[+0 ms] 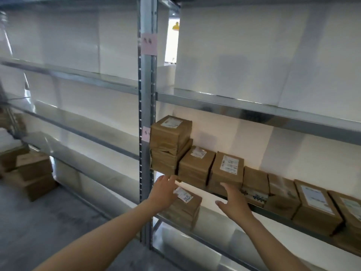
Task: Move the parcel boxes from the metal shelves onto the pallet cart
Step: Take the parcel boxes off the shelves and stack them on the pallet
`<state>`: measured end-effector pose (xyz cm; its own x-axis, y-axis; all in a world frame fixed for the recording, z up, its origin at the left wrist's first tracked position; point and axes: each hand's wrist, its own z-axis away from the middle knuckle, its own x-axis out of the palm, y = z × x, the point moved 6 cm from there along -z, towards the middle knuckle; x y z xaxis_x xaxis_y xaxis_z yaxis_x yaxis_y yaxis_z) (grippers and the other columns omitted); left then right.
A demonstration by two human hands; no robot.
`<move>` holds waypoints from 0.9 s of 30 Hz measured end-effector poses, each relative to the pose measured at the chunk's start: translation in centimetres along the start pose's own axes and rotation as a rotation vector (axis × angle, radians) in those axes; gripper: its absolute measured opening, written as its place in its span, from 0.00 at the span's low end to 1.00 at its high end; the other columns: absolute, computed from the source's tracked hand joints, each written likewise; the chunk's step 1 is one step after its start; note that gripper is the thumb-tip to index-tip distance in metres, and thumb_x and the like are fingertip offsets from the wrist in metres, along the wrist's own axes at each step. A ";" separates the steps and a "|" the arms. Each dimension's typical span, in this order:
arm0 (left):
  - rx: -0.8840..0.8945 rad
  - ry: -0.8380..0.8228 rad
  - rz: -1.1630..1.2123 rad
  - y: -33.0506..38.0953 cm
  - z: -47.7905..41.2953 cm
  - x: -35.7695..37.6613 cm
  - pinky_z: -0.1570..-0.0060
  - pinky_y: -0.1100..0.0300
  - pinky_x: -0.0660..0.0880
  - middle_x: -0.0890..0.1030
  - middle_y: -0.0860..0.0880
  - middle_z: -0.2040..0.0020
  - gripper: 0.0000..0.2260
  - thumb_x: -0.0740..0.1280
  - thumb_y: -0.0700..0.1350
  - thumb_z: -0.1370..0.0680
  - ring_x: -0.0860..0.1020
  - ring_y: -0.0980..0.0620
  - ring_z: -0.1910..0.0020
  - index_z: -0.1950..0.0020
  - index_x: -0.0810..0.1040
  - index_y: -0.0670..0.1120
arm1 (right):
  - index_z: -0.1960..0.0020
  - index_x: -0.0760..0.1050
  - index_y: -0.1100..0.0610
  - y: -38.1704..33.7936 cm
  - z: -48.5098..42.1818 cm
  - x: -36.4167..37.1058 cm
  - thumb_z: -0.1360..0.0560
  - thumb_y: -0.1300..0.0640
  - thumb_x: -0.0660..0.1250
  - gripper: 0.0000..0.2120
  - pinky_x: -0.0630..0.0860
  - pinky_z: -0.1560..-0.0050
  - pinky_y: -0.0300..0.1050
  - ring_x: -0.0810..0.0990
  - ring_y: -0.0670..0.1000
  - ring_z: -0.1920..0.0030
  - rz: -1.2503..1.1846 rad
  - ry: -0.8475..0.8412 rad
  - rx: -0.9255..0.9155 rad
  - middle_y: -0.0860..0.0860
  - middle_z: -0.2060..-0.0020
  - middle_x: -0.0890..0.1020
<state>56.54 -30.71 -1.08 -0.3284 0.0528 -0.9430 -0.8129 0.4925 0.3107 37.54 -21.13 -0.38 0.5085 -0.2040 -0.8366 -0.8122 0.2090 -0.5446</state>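
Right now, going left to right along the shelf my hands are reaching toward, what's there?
Post → two-box stack → small-label box → tall-label box → row of more boxes running off to the right.

The 1 head-worn view faces the metal shelves (254, 112) close up, tilted slightly down.
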 end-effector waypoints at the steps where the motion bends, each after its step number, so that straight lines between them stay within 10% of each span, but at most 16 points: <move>1: -0.020 0.005 0.013 -1.1 0.0 -0.4 0.33 0.56 0.62 0.70 0.45 0.32 0.23 0.65 0.48 0.24 0.67 0.46 0.32 0.31 0.66 0.45 | 0.28 0.59 0.56 -0.8 -0.3 0.5 0.26 0.56 0.67 0.30 0.60 0.30 0.44 0.63 0.52 0.29 0.001 -0.009 -0.008 0.53 0.29 0.64; 27: -0.168 0.114 0.266 -14.8 -15.5 -8.2 0.33 0.49 0.68 0.61 0.45 0.27 0.31 0.68 0.44 0.25 0.67 0.43 0.32 0.26 0.57 0.49 | 0.26 0.51 0.51 -12.7 -25.5 4.2 0.34 0.49 0.74 0.45 0.65 0.31 0.53 0.62 0.55 0.29 -0.036 -0.121 -0.120 0.54 0.29 0.61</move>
<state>63.83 -51.89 3.91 -0.5837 0.0582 -0.8099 -0.7563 0.3241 0.5683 42.75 -49.01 4.54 0.5626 -0.0907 -0.8218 -0.8176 0.0862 -0.5692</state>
